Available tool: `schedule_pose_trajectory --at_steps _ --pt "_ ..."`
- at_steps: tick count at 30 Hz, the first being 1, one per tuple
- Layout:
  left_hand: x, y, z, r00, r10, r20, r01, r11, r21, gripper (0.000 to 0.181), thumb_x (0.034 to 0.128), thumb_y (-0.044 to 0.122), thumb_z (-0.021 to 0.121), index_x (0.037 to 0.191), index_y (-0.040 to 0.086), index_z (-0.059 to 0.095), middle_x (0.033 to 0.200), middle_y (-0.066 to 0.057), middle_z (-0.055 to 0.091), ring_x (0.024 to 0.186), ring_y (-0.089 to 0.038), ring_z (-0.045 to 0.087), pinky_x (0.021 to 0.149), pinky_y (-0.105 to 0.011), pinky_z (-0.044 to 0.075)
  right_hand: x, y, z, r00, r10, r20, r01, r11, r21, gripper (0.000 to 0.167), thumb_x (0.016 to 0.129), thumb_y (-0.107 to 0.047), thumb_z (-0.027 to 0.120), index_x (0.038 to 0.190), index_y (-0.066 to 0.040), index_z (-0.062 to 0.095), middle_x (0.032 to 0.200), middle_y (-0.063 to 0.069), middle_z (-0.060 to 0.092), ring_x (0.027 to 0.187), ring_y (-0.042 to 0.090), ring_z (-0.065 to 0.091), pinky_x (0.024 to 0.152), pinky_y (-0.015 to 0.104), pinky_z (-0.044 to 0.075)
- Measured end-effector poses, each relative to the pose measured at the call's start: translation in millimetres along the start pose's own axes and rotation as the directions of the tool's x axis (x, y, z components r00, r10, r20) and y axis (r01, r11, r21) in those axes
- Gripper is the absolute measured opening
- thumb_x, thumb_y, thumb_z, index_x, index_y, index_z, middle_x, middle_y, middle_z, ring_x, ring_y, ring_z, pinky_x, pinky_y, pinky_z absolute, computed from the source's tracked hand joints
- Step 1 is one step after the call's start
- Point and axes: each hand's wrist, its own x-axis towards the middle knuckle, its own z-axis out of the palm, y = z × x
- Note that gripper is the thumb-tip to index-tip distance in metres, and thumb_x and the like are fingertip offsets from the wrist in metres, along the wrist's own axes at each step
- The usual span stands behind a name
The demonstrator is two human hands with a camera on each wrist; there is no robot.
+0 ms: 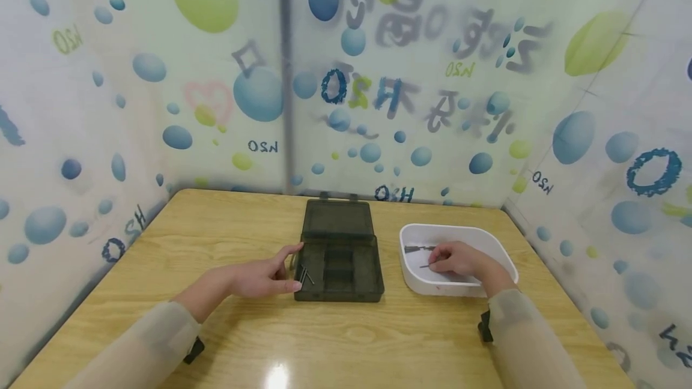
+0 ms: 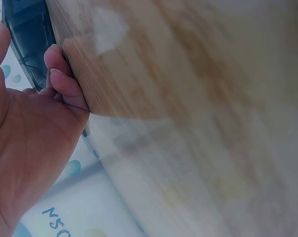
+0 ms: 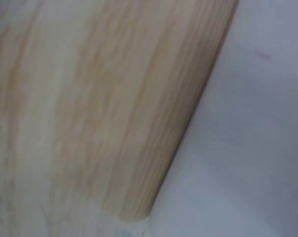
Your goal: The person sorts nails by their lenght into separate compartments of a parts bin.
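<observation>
A dark translucent compartment box (image 1: pixel 352 297) lies on the table with its lid (image 1: pixel 338 219) raised at the back. Several thin dark screws (image 1: pixel 307 276) sit in its left compartment. Along the left side of this box, my left hand (image 1: pixel 259 277) rests with index finger and thumb spread, touching the edge; in the left wrist view the other fingers bend beside it. Over the white tray (image 1: pixel 432 288), my right hand (image 1: pixel 459 259) pinches a thin dark screw (image 1: pixel 424 266) between thumb and fingertips. More dark screws (image 1: pixel 413 249) lie behind it in the tray.
The wooden table (image 1: pixel 346 341) carries both containers, with the tray to the right of the box. A printed curtain (image 1: pixel 346 137) hangs behind the table's far edge and along both sides. The right wrist view shows only table and the tray's white wall (image 3: pixel 247 123).
</observation>
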Motion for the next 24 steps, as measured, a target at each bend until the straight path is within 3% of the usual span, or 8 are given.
schedule_pose_trajectory --at_steps 10,24 --pt "-1.4 1.9 0.0 1.0 -0.003 -0.005 0.003 1.0 -0.004 0.1 0.1101 0.053 0.065 0.178 0.021 -0.002 0.116 -0.006 0.063 0.106 -0.019 0.06 0.096 -0.045 0.048 1.4 0.4 0.0 1.0 0.017 0.007 -0.017 1.0 0.013 0.01 0.105 -0.02 0.076 0.11 -0.012 0.076 0.108 0.002 0.071 0.104 0.022 0.057 0.095 0.039 0.041" --pt "-3.7 4.8 0.0 1.0 -0.009 -0.002 0.009 1.0 -0.012 0.1 0.11 0.053 0.065 0.178 0.021 -0.001 0.118 -0.007 0.062 0.107 -0.02 0.06 0.096 -0.046 0.048 1.0 -1.2 1.2 0.999 0.053 -0.009 -0.053 0.998 0.021 0.012 0.104 -0.021 0.077 0.113 -0.012 0.076 0.111 0.004 0.071 0.108 0.024 0.058 0.102 0.046 0.045"
